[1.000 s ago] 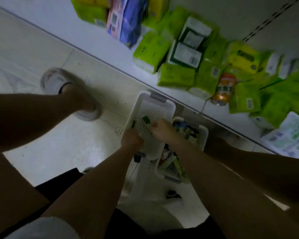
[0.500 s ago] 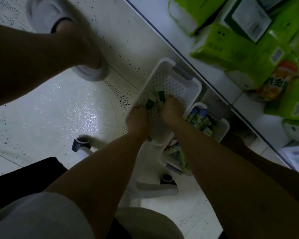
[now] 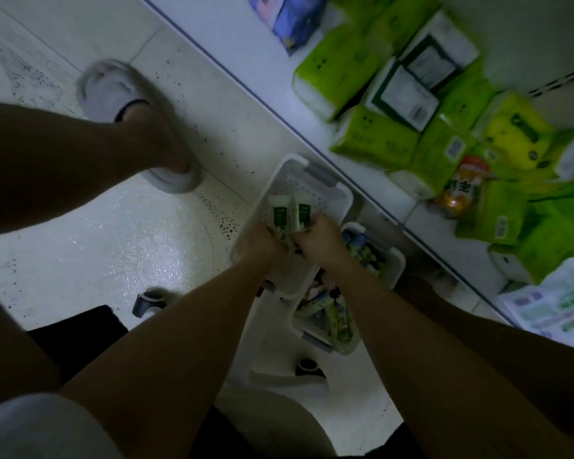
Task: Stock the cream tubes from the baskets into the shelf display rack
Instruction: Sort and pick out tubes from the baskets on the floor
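1. Head view, the step: both hands were down in the upper white basket (image 3: 340, 197), gathering cream tubes (image 3: 290, 212) to carry to the shelf display rack, which did not show as such here; only a low shelf (image 3: 232, 38) stacked with green packs (image 3: 375, 139) ran past the baskets.
2. Doing it well, as a judgement: the tubes should be squared up side by side, caps all one way, before lifting, so the bundle goes into the rack in one piece. Lifting straight up would keep the tubes clear of the basket's rim.
3. The second basket (image 3: 396, 270), just beside and lower, held a heap of further tubes; much of the stocking seemed left to do.
4. The left hand (image 3: 259, 241) had its fingers curled round the lower ends of the tubes, clamped on them.
5. The right hand (image 3: 318, 233) was likewise curled, closed against the same bundle from the other side; two tubes stood up between the hands, green labels showing.
6. How many tubes each hand held could not be told in the dim light.
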`<state>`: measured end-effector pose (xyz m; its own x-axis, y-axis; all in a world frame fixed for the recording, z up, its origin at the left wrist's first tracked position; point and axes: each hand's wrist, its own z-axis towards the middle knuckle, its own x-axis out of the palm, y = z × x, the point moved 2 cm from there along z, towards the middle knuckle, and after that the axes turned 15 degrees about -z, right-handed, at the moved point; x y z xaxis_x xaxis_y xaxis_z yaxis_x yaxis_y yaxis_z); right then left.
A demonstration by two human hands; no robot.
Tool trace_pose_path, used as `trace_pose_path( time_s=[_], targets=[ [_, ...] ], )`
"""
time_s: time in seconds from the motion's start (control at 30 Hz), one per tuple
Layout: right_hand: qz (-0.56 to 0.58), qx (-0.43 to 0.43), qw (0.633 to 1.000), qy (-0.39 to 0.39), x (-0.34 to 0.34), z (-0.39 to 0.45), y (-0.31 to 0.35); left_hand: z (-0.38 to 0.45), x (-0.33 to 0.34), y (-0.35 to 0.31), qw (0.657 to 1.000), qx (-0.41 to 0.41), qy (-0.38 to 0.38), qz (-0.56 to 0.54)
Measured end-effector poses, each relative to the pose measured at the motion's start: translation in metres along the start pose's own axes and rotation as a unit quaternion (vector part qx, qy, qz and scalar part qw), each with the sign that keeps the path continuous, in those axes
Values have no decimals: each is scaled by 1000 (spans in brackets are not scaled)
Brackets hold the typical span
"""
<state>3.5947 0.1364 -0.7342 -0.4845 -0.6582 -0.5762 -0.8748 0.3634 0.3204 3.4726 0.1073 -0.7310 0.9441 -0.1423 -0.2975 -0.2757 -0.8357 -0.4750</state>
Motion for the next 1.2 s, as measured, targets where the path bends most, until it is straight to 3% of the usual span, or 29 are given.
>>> trace_pose_path(
  time_s=[0.1,0.23,0.37,0.6,0.8,1.03,1.2],
  targets=[
    [53,-17,998,-15,-31,-32,7,-27,-11,-20,993,72,20,-88],
    [89,-39,994,-46,-81,-85,18,-64,-38,-61,966,149,113,-179],
    [100,-70,989,-79,-130,-136,28,-107,-68,-113,945,214,188,-158],
    [267,-176,942,-102,-205,-220,54,-202,-98,-189,899,337,241,-139],
    [181,-260,925,-209,-263,-296,63,-285,-115,-251,833,483,241,-120],
    [178,-359,859,-319,-330,-377,73,-380,-120,-325,734,620,246,-127],
    [170,-373,829,-381,-382,-418,64,-421,-109,-383,705,635,279,-150]
  ],
)
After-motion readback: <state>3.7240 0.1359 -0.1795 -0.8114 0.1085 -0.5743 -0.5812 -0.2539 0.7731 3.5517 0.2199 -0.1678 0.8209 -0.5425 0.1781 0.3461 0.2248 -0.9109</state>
